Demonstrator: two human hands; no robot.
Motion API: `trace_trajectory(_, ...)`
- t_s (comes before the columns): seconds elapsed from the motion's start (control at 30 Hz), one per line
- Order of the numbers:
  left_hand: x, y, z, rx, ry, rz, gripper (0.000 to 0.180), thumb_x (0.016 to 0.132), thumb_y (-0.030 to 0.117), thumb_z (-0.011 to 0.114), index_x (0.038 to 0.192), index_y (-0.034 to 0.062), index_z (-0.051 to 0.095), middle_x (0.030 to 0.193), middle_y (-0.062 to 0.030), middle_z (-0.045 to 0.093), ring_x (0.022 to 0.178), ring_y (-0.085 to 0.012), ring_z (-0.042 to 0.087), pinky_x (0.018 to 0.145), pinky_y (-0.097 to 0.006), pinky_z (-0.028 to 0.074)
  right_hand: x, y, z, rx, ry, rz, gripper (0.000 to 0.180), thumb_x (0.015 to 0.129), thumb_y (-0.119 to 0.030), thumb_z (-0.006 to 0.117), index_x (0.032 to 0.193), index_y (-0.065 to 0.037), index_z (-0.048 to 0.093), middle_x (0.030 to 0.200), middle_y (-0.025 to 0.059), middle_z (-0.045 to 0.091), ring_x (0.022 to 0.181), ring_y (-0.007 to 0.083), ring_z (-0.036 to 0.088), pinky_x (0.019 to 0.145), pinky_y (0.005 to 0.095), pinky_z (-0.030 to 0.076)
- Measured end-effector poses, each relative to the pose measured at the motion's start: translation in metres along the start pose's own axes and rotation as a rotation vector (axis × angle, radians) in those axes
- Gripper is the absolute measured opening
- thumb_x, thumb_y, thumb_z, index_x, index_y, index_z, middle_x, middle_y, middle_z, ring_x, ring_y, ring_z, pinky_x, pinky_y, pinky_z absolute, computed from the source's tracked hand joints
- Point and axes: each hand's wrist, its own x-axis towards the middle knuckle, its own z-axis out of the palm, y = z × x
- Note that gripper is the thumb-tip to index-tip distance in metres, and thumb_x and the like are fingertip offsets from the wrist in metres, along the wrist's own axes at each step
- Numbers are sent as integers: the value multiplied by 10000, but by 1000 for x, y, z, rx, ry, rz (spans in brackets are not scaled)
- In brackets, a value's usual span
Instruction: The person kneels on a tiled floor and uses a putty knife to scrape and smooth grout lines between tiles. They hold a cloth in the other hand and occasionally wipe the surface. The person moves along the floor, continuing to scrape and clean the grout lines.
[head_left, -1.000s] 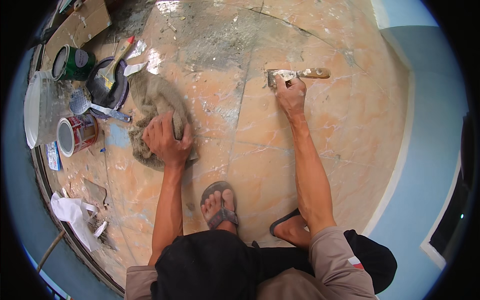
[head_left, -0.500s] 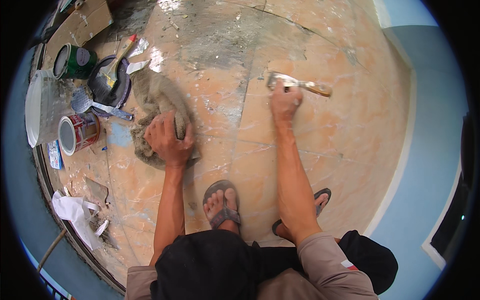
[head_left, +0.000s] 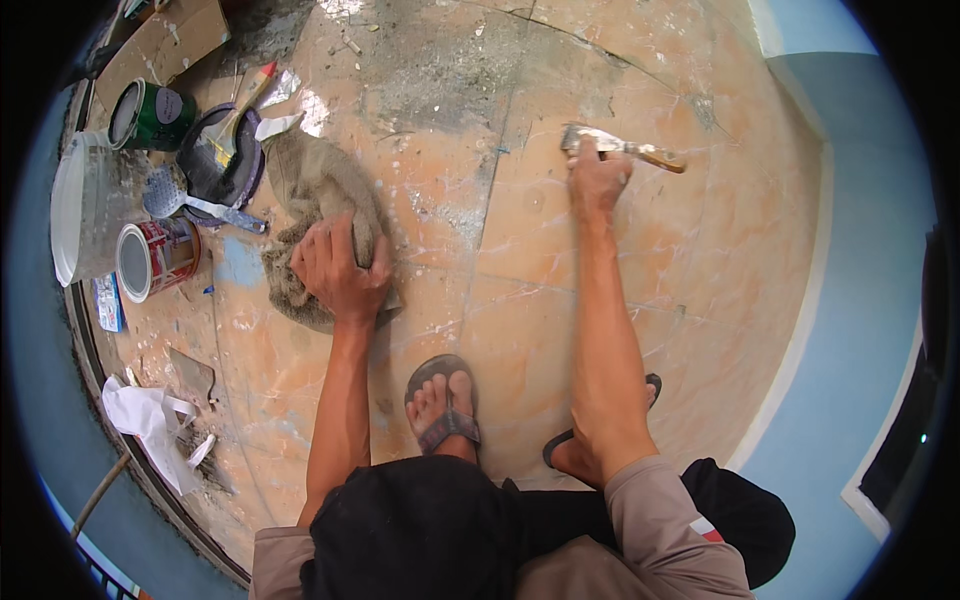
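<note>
My right hand (head_left: pixel 600 182) is closed around a scraper (head_left: pixel 608 141) smeared with white paint. Its broad end meets the tiled floor (head_left: pixel 560 245), and its wooden handle points off to the right. To the left, my left hand (head_left: pixel 342 268) grips a bunched grey-brown cloth (head_left: pixel 318 172) lying on the floor, its fingers curled into the folds. White specks and scuffs mark the tiles between my hands.
At the left stand a green can (head_left: pixel 165 118), a red-labelled can (head_left: pixel 172 258) and a clear plastic tub (head_left: pixel 98 215). A paintbrush (head_left: pixel 240 115) and a slotted spoon (head_left: pixel 205 207) rest on a dark lid (head_left: pixel 240 180). Below lies a white bag (head_left: pixel 150 420). A blue wall (head_left: pixel 870 250) bounds the right.
My right hand has slid the scraper to the right and a little farther away over the tiles. The left hand stays on the cloth.
</note>
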Motion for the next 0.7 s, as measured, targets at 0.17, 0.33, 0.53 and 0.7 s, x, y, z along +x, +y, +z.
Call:
trace_trajectory(0.17,-3,-2,1,-32,-25,-6,408,774,185,820,1147,82,693,1075,-96,702,1071,-310,654,992,-425,408,-26,-24,36,-124,-100,-93,327,951,-209,726,720,22,710,619,90,693,536,179,644,590,360,528)
trace_trajectory(0.33,-3,-4,1,-1,-23,-8,413,767,221,803,1148,97,704,1081,-85,702,1077,-301,650,994,-428,407,-5,-20,10,19,13,47,287,966,-180,709,734,-12,730,627,79,701,513,146,622,532,332,494)
trace_trajectory(0.53,-6,-5,2,0,-29,-24,432,749,251,795,1143,96,710,1083,-77,703,1075,-295,646,997,-427,401,-33,-24,40,-82,-144,-166,298,976,-186,699,767,26,716,658,118,703,554,205,677,548,373,526)
trace_trajectory(0.7,-7,-7,2,24,-6,-7,456,725,272,794,1140,99,715,1088,-70,708,1070,-289,646,997,-425,396,-19,-6,13,5,4,32,266,993,-158,676,790,4,736,626,54,688,535,140,651,498,325,482)
